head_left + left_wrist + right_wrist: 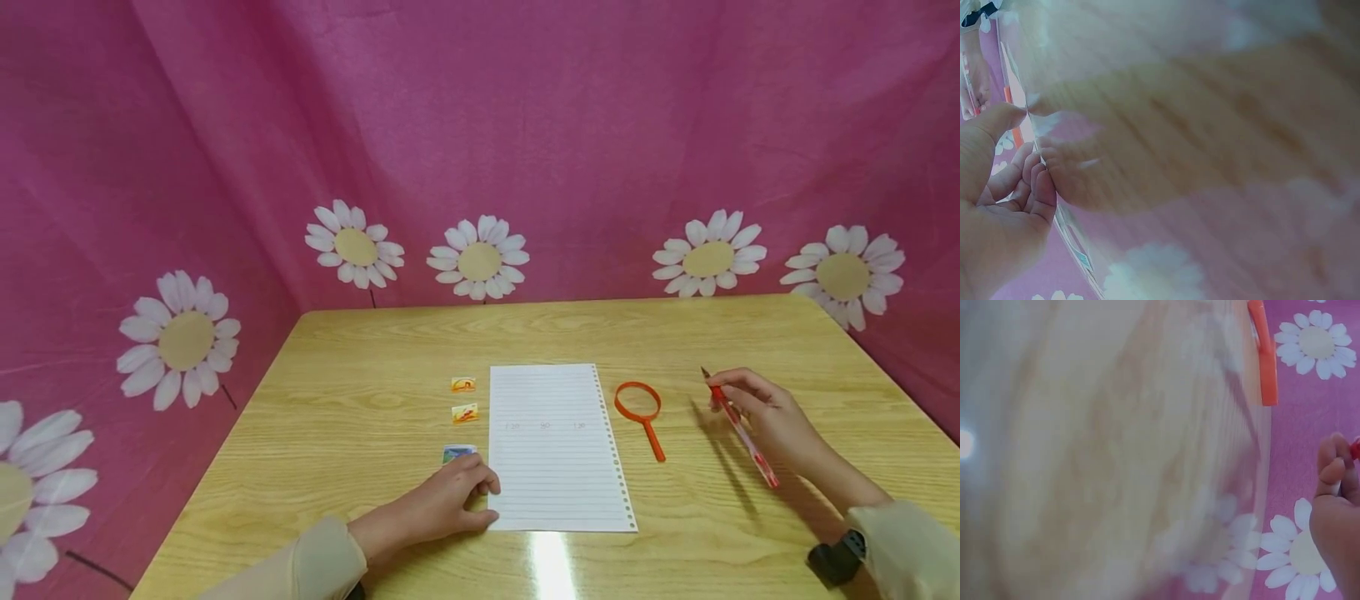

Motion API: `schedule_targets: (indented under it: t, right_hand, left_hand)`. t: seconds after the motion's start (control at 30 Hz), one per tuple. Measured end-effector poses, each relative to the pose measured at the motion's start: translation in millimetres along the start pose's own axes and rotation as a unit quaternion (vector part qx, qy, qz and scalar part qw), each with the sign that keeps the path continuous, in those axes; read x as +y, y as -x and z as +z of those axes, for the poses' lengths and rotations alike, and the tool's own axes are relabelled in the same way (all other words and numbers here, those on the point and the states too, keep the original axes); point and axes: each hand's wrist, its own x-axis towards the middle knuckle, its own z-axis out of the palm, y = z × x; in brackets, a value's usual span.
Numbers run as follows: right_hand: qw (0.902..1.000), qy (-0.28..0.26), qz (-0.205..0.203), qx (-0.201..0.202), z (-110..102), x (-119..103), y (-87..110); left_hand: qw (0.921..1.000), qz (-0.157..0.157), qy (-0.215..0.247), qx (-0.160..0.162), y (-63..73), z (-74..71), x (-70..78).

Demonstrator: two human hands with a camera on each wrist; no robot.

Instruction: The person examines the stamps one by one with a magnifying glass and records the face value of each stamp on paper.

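Note:
A lined sheet of paper lies on the table, with holes along its right edge and faint handwritten numbers in a row. My left hand rests at its lower left edge, thumb and fingertips touching the paper. In the left wrist view the left hand has bent fingers and a thumb apart from them. Raised over the table on the right, my right hand pinches a red pen, tip pointing up and left. The right wrist view shows part of the right hand and a bit of red.
An orange-red magnifying glass lies between the paper and my right hand. Left of the paper, two yellow stamp-like pictures and a blue-green one form a column, the lowest beside my left hand. A pink flowered curtain hangs behind the wooden table.

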Motion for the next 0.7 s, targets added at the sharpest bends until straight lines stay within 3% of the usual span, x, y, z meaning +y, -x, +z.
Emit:
schedule_targets:
  t: [0.17,0.33,0.5,0.7]
  right_hand:
    - [0.9950,0.096,0.024,-0.014,4.0,2.3,-9.5]
    - [0.9877,0.147,0.006,-0.053,5.1,7.7,-21.4]
    - [0.9723,0.220,-0.020,-0.075,6.6,10.8,-32.0]
    - [0.9598,0.259,-0.034,-0.102,9.6,12.3,-41.6]
  left_hand:
    - [1.0000,-0.002,0.006,-0.003,0.3,-0.4,0.1]
    - [1.0000,-0.005,0.004,-0.003,0.1,0.9,0.0]
    - [1.0000,-0.001,-0.004,-0.002,0.1,1.2,0.3]
    - [0.9998,0.015,-0.011,0.006,-0.3,0.7,-0.4]
